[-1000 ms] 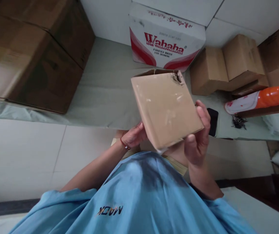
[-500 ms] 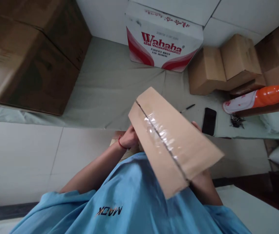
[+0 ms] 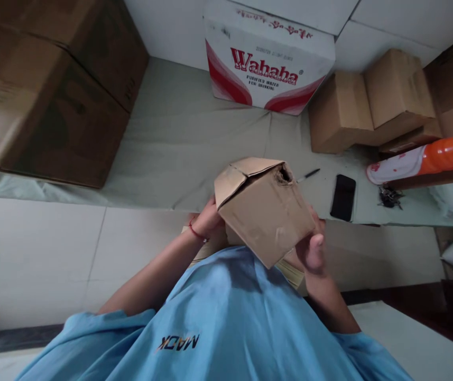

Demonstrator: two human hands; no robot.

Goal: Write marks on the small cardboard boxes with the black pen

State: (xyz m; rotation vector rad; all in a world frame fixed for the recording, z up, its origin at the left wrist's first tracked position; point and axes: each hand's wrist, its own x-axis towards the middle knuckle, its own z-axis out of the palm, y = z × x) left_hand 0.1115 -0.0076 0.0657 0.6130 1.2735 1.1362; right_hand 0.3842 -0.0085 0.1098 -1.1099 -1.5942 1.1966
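A small brown cardboard box (image 3: 268, 217) is held up in front of my blue shirt, tilted, with a torn hole at one upper corner and a gap along a flap edge. My left hand (image 3: 209, 218) grips its left side, most of the fingers hidden behind the cardboard; a red string circles that wrist. On the lower right corner, my right hand (image 3: 313, 246) holds the box, thumb standing off the side and other fingers partly behind it.
On the cloth-covered table (image 3: 163, 137) stand a large carton (image 3: 63, 106), a white-and-red Wahaha box (image 3: 268, 69) and smaller brown boxes (image 3: 369, 106). At the right lie a pen (image 3: 308, 175), a black phone (image 3: 343, 197), keys (image 3: 390, 197) and an orange-and-white tube (image 3: 428, 159).
The box has turned in my hands: its taped face with the seam has swung out of sight, and a plain side with a torn corner shows. My right hand has come into fuller view.
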